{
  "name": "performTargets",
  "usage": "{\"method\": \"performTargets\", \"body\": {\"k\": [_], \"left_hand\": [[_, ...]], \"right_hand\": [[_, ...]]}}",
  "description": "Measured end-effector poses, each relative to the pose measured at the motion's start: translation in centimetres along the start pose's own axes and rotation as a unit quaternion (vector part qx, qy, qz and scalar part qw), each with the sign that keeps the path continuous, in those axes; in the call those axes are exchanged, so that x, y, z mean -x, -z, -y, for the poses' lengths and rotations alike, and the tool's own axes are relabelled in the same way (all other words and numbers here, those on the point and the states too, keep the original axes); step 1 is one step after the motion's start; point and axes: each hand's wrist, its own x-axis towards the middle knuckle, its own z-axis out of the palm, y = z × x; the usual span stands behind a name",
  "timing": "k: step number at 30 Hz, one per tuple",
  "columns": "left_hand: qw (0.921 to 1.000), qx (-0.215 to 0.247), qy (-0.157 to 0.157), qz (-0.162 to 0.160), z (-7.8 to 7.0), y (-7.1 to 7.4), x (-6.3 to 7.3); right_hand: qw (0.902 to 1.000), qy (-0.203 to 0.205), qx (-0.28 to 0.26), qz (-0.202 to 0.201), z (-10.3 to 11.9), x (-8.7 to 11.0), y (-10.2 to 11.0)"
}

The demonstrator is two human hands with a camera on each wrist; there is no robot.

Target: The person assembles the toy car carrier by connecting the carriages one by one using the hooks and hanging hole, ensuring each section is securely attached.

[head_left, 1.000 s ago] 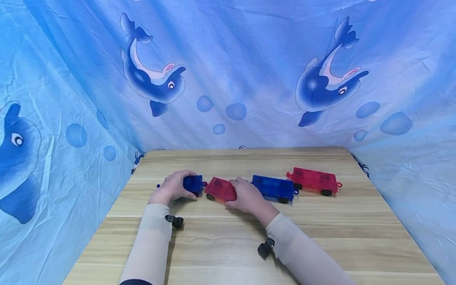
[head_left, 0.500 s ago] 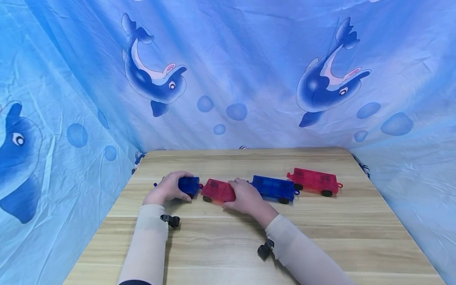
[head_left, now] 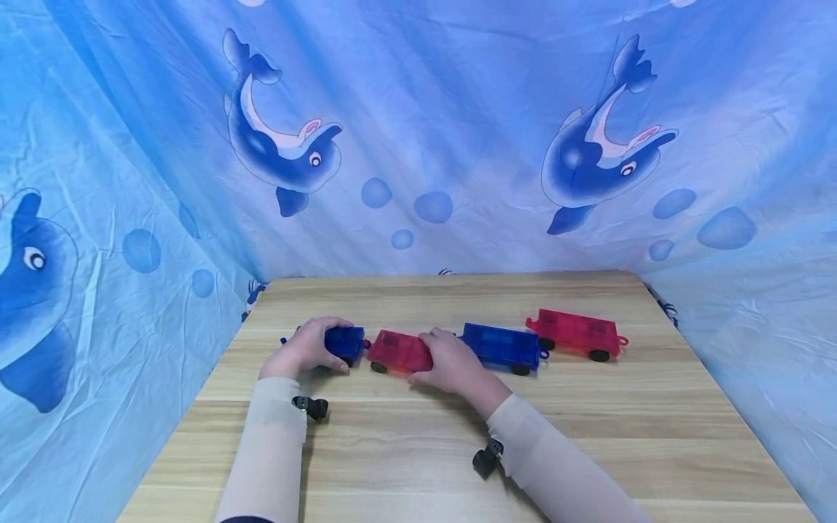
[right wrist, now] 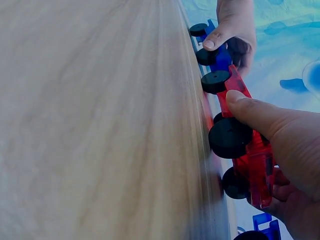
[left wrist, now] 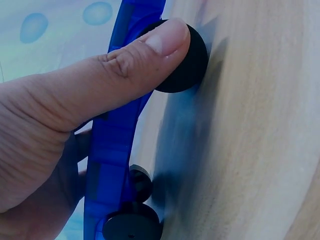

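In the head view, my left hand grips a see-through blue toy wagon across its body. The left wrist view shows my thumb along that wagon's side, by a black wheel. My right hand holds a red toy wagon at its right half, covering that end. A small round coupling lies between these two wagons, which stand end to end. In the right wrist view, my right thumb presses the red wagon's side above a large black wheel.
Right of my right hand stands a second blue wagon, its ring hook pointing right. Behind its right end, a second red wagon overlaps it in view. The wooden table is backed by a blue dolphin-print curtain.
My left hand and its blue wagon have shifted left. The held red wagon's left end has followed slightly left and towards me, while my right hand has barely moved.
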Motion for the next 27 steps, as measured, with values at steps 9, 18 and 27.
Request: {"method": "performTargets", "body": {"k": [9,18,27], "left_hand": [[1.0,0.0,0.007,-0.002,0.2,0.2,0.2],[0.9999,0.002,0.012,0.009,0.1,0.8,0.5],[0.9995,0.011,0.026,0.014,-0.6,0.8,0.8]], "right_hand": [[0.9999,0.009,0.01,-0.004,-0.5,0.0,-0.4],[0.9992,0.021,0.033,-0.009,-0.7,0.0,-0.2],[0.9994,0.029,0.02,0.001,-0.6,0.3,0.9]]}}
